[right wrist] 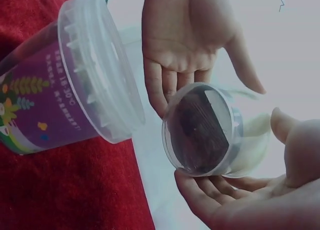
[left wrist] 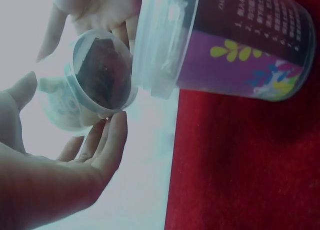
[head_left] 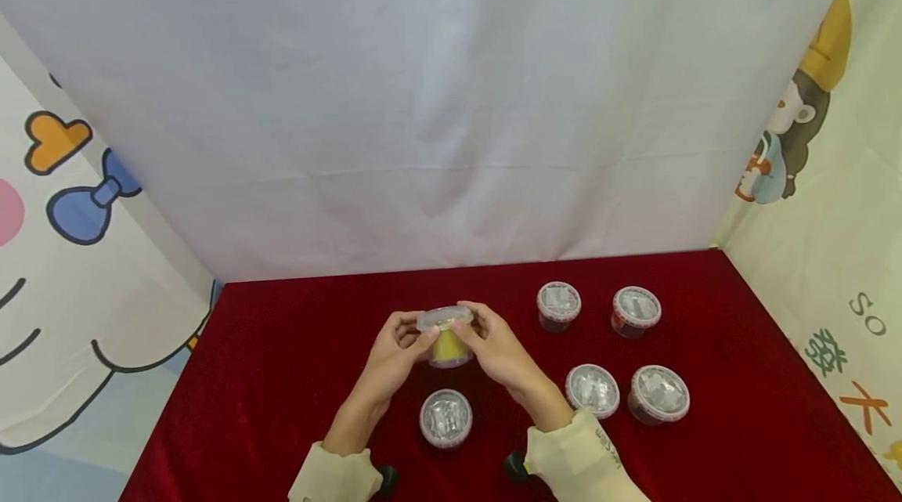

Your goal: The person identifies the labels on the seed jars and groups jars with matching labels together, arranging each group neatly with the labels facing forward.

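Observation:
A small clear plastic tub (head_left: 449, 347) with a yellow band is held up above the red cloth between both hands. Its pale, wide rim (head_left: 444, 317) is uppermost in the head view. My left hand (head_left: 396, 353) grips its left side, thumb in front and fingers behind. On the other side, my right hand (head_left: 502, 347) holds it the same way. Both wrist views show the round end of this tub (left wrist: 102, 73) from below, with something dark in it. Just below the hands a lidded tub (head_left: 446, 419) stands on the cloth; its label (right wrist: 47, 98) is purple.
To the right stand several more lidded tubs: two at the back (head_left: 559, 305) (head_left: 636, 311) and two nearer, one (head_left: 593, 391) close to the right forearm and one (head_left: 658, 395) farther right. Red cloth (head_left: 282, 361) covers the table. A white curtain (head_left: 423, 134) hangs behind, with printed sheets at both sides.

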The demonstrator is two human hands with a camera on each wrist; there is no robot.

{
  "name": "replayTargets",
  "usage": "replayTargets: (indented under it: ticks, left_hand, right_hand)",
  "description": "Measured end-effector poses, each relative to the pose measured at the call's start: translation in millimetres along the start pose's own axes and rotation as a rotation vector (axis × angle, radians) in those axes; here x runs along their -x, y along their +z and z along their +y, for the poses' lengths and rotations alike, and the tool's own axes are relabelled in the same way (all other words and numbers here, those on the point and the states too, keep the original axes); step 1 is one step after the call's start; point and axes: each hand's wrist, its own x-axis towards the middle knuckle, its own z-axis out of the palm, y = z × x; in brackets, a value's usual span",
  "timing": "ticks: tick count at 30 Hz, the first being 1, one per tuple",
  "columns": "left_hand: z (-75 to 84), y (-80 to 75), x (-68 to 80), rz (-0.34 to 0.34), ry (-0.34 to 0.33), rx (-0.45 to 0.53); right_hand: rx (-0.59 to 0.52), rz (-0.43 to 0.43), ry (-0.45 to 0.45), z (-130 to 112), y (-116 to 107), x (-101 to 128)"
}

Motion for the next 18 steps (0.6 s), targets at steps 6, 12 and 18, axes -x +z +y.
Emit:
replayTargets:
  ticks: [6, 12, 18]
  left_hand:
    - [-2.8, -3.0, -2.3, -0.064, 0.004, 0.008]
    - [-3.6, -3.5, -4.0, -0.061, 0.009, 0.042]
    - [0.3, 0.5, -1.2, 0.014, 0.002, 0.014]
  right_hand:
    - [-0.030, -0.052, 0.023, -1.1, -5.2, 0.1]
    - [-0.064, -0.046, 0.037, 0.0, -3.9, -0.3]
    - [-0.038, -0.014, 0.023, -0.8, -0.5, -0.1]
